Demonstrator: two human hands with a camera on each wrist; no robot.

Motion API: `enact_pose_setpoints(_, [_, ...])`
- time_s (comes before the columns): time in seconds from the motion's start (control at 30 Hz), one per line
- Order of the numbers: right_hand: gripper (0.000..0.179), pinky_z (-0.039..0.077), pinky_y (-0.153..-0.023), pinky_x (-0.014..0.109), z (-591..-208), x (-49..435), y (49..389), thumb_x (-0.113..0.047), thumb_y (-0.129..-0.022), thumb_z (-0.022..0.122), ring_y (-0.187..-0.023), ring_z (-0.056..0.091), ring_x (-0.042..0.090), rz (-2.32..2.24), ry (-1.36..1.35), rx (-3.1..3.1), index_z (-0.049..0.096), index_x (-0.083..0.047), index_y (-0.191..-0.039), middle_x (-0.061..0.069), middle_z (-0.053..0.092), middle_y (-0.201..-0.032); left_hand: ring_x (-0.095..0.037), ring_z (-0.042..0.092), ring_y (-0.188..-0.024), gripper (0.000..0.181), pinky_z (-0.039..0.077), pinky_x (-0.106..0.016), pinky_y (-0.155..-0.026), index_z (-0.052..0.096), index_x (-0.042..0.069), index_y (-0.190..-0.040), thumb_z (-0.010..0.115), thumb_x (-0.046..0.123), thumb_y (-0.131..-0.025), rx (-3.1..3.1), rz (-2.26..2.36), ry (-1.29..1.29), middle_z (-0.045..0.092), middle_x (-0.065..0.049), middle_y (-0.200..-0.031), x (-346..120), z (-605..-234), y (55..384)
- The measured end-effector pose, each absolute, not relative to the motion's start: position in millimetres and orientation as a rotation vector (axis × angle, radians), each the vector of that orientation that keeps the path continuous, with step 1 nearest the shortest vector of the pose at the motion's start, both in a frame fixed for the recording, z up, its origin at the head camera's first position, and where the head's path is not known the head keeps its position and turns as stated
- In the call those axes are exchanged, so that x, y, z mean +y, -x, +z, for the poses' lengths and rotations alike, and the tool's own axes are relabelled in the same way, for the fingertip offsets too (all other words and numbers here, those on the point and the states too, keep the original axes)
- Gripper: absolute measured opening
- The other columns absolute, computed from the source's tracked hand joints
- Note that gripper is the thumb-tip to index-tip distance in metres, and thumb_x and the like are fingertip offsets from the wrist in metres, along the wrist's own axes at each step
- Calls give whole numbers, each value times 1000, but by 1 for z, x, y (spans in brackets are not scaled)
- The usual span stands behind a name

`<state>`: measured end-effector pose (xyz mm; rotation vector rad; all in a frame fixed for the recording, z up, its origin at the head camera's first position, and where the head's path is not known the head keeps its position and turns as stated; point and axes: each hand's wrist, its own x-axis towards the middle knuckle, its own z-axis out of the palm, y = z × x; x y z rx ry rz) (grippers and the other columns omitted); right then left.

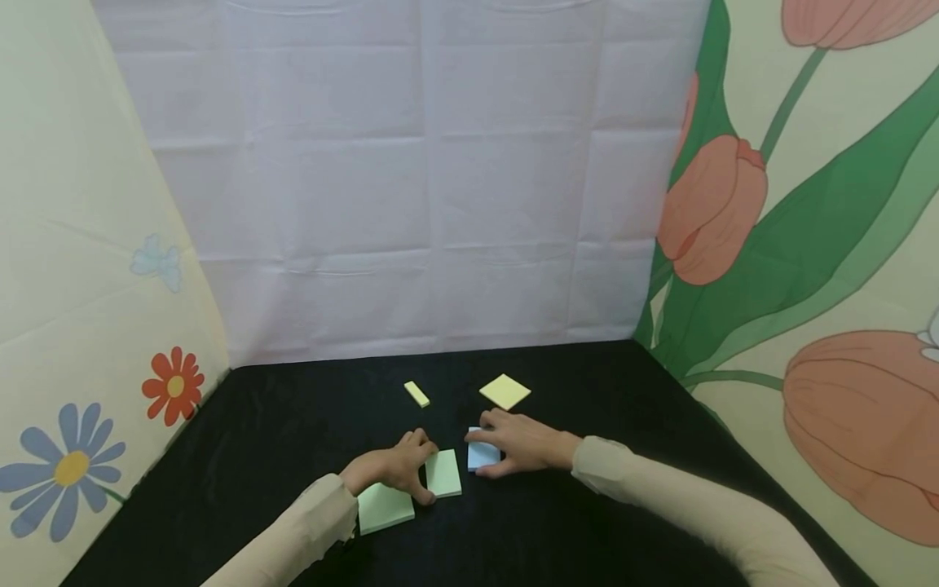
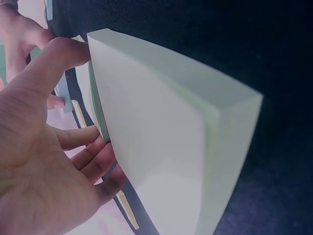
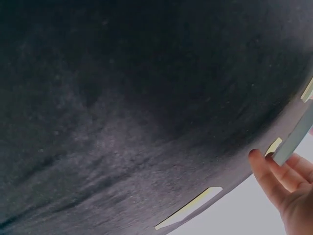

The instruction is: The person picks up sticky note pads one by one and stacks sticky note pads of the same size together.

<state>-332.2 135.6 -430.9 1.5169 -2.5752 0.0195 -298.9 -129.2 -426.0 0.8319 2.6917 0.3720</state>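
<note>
My left hand (image 1: 396,469) pinches a small pale green sticky note pad (image 1: 444,474) at its left side, thumb at the near corner and fingers at the far one. Partly under that hand lies a larger pale green sticky note pad (image 1: 385,510), which fills much of the left wrist view, its thick edge (image 2: 234,122) showing. To the right, my right hand (image 1: 524,444) holds a light blue sticky note pad (image 1: 480,455) between thumb and fingers and covers its right part. In the right wrist view, fingertips touch the end of this blue pad (image 3: 293,137).
Farther back on the black tabletop (image 1: 308,416) lie a yellow square sticky note pad (image 1: 505,391), turned cornerwise, and a narrow yellow strip pad (image 1: 416,395). A white cloth (image 1: 411,179) hangs behind; flower-printed cloths (image 1: 844,244) flank both sides.
</note>
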Motion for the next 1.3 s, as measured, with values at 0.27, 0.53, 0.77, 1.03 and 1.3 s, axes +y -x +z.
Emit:
enact_pose_setpoints(0.27, [59, 44, -72, 21, -429, 130, 329, -63, -95, 51, -95, 48, 9, -5, -1538, -2613, 56, -24, -139, 3, 53, -119, -19, 38, -100, 62, 40, -35, -85, 54, 7, -127, 84, 31, -79, 2701, 352, -823, 38, -2, -111, -129, -425, 298])
enact_pose_setpoints(0.53, [59, 44, -74, 21, -430, 124, 328, -62, -95, 51, -95, 48, 9, -4, -1571, -2584, 56, -24, -139, 2, 53, -120, -20, 37, -99, 62, 40, -36, -84, 54, 6, -128, 83, 30, -79, 2702, 363, -830, 38, -2, -110, -131, -426, 298])
enact_pose_setpoints(0.77, [58, 44, -72, 21, -430, 117, 325, -59, -95, 55, -93, 48, 9, -3, -1605, -2535, 56, -21, -139, 3, 53, -119, -20, 37, -98, 61, 39, -34, -83, 54, 6, -127, 83, 31, -79, 2697, 355, -858, 38, -3, -111, -132, -424, 296])
enact_pose_setpoints(1.03, [58, 44, -72, 21, -430, 111, 322, -57, -95, 57, -93, 48, 10, 2, -1640, -2514, 56, -21, -140, 3, 53, -120, -20, 35, -94, 61, 37, -32, -79, 53, 5, -128, 82, 31, -80, 2690, 371, -888, 37, -3, -108, -132, -425, 294])
enact_pose_setpoints(1.3, [58, 41, -69, 19, -431, 105, 322, -57, -95, 57, -90, 47, 9, -10, -1670, -2474, 55, -21, -141, 2, 53, -117, -19, 35, -96, 64, 37, -33, -79, 52, 6, -133, 81, 33, -82, 2692, 362, -872, 36, -2, -109, -132, -425, 295])
